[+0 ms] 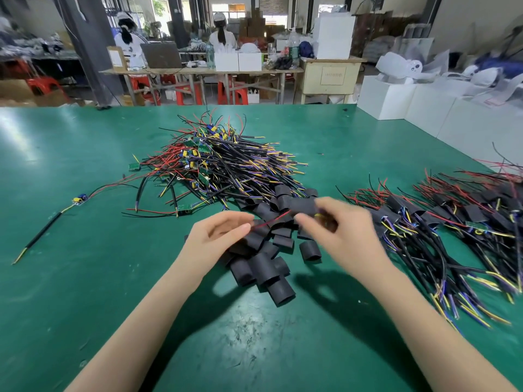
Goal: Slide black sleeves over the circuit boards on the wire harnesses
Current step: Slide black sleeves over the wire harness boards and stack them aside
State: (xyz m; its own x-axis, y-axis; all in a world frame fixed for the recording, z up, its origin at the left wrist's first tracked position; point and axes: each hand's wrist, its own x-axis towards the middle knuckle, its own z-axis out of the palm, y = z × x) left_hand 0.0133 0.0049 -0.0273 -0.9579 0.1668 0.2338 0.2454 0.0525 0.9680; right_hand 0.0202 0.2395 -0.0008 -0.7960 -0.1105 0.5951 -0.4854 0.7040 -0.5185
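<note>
A big heap of bare wire harnesses (226,162) with small green circuit boards lies mid-table. In front of it sit several loose black sleeves (263,264). My left hand (218,236) pinches the red wire end (270,222) of one harness. My right hand (336,227), blurred, grips that harness where a black sleeve (304,206) sits over it, above the sleeve pile. The board inside is hidden. Sleeved harnesses (452,222) are stacked to the right.
A single harness (56,216) lies alone at the left on the green table (254,335). White boxes (410,100) stand off the table's far right corner. Two people sit with their backs turned at a far workbench (198,70).
</note>
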